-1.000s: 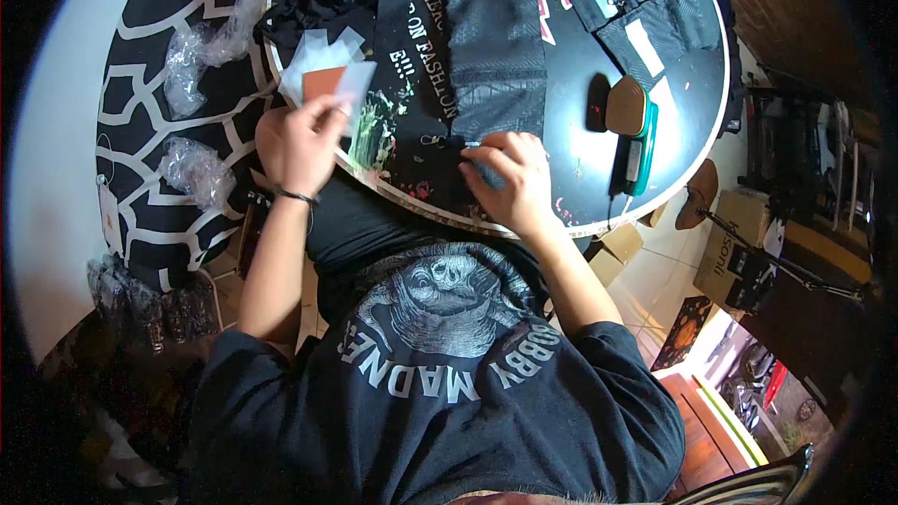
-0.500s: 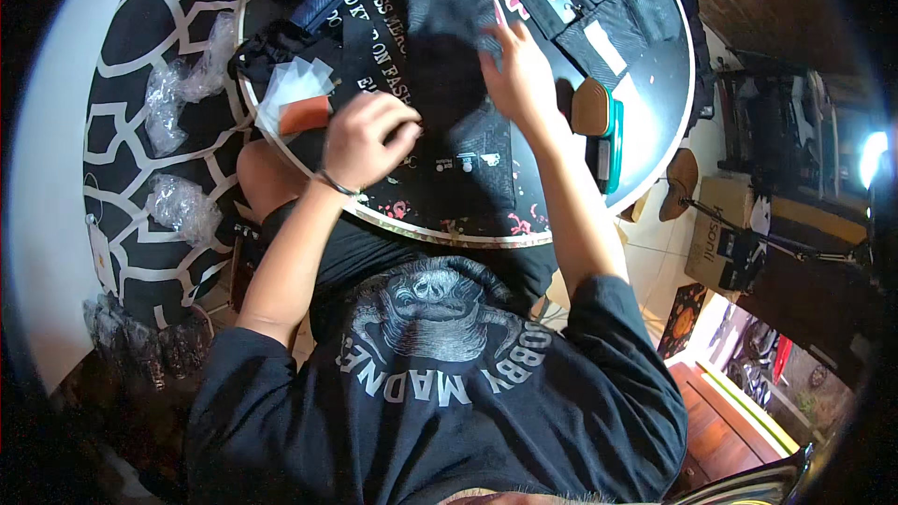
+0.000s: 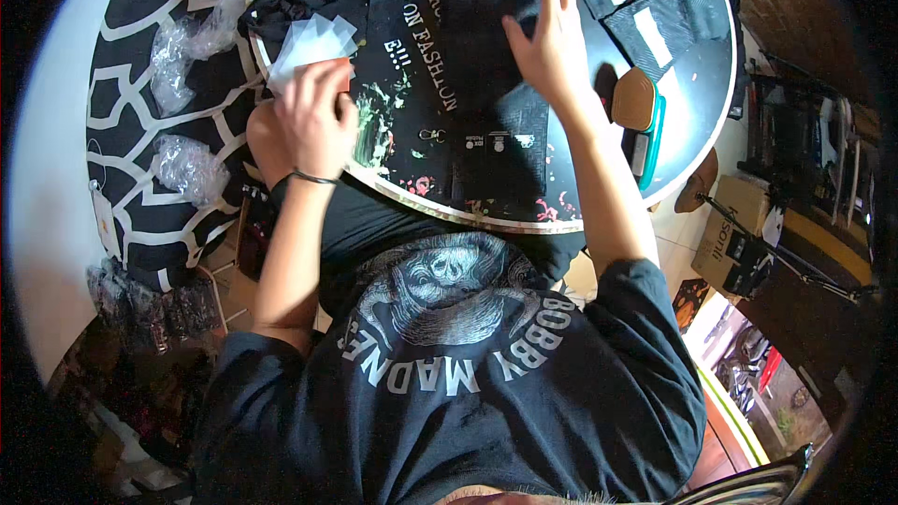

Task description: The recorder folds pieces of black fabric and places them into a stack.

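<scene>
My left hand (image 3: pixel 316 122) reaches over a small orange rectangular piece (image 3: pixel 339 73) at the table's left edge. Its fingers are bent and a little blurred, the thumb stands apart, and I see nothing held. Most of the orange piece is hidden under the fingers. Right beside it lies a fan of translucent plastic sheets (image 3: pixel 316 40). My right hand (image 3: pixel 554 51) is open, with thumb and fingers spread, over the right border of a flat black textured piece (image 3: pixel 477 47). Whether its fingertips touch that piece I cannot tell.
A wooden-backed brush (image 3: pixel 636 98) and a teal-green case (image 3: pixel 654 140) lie on the round table (image 3: pixel 706 103) at the right. Black folded pouches (image 3: pixel 669 9) are beyond them. Dark cloth (image 3: pixel 295 0) lies far left. Crumpled clear plastic (image 3: pixel 190 168) rests on the patterned surface left.
My left hand has moved left from the middle of the table to the orange piece. My right hand stays over the black piece, still spread. The whole view has shifted slightly.
</scene>
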`<action>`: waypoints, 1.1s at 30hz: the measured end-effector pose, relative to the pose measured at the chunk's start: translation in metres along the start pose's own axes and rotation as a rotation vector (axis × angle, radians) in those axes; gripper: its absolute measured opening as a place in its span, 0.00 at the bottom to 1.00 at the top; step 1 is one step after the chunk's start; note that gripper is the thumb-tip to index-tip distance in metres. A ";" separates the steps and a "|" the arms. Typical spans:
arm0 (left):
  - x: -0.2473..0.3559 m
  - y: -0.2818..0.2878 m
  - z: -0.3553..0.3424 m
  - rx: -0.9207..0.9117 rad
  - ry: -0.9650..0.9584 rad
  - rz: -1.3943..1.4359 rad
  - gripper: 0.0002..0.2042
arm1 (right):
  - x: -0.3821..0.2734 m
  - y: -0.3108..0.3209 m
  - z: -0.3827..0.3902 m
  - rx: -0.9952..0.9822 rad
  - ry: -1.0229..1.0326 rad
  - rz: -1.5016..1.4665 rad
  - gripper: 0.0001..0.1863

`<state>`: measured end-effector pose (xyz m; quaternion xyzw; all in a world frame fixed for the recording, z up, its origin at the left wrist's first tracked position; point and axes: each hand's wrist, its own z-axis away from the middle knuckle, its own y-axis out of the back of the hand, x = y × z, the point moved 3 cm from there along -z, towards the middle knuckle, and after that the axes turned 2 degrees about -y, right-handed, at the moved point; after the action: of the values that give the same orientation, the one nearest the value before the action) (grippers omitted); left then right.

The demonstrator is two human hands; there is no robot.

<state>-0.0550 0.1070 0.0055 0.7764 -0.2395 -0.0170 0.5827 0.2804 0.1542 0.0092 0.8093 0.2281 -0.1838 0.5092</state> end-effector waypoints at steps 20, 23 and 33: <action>-0.058 0.027 -0.064 -0.290 -0.200 0.094 0.11 | -0.040 0.069 0.190 -0.259 -0.445 0.172 0.16; -0.066 0.045 -0.068 -0.158 0.007 0.343 0.10 | -0.035 0.069 0.192 -0.325 -0.617 -0.068 0.13; 0.008 0.013 0.036 -0.424 0.894 1.446 0.18 | -0.051 0.070 0.187 -0.072 -1.029 -1.442 0.26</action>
<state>-0.0635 0.0686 0.0075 0.2435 -0.4140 0.6186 0.6219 0.2645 -0.0513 0.0107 0.2692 0.4311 -0.7937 0.3343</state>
